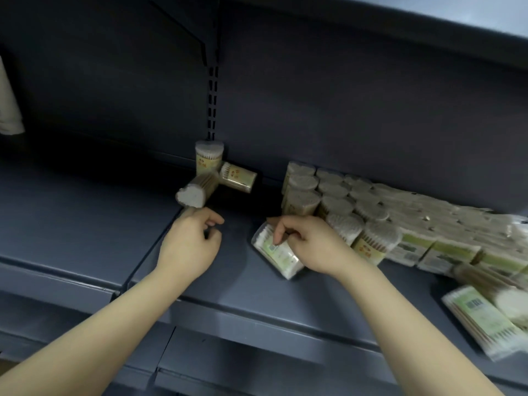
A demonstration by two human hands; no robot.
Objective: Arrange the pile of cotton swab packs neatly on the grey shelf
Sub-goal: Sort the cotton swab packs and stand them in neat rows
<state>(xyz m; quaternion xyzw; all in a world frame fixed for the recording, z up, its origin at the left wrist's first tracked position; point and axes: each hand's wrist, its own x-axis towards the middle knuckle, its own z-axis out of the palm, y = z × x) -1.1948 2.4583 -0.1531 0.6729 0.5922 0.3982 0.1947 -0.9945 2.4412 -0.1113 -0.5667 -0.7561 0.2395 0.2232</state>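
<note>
From the head view, our right hand [311, 244] rests on a flat pack of cotton swabs [278, 254] lying near the front of the grey shelf [85, 224], fingers curled and pinching its upper edge. Our left hand [190, 242] sits just beside it on the bare shelf, fingers loosely curled with nothing in them that we can see. We judge the pack light and fairly stiff from the sticks inside, but its clear wrapper looks slick, so we would take it across the short sides rather than by one corner. Behind and to the right, touching our right wrist, stands the block of round tubs [328, 195], already in tidy rows; a careless sweep could topple the front ones. Further right the pile of flat packs [445, 247] leans in a loose heap, and another flat pack [483, 318] lies at the shelf's front edge, where it might slide off. Up by the back wall, three loose tubs [214, 175] sit apart from the block, one upright and two on their sides; being round, these may roll.
</note>
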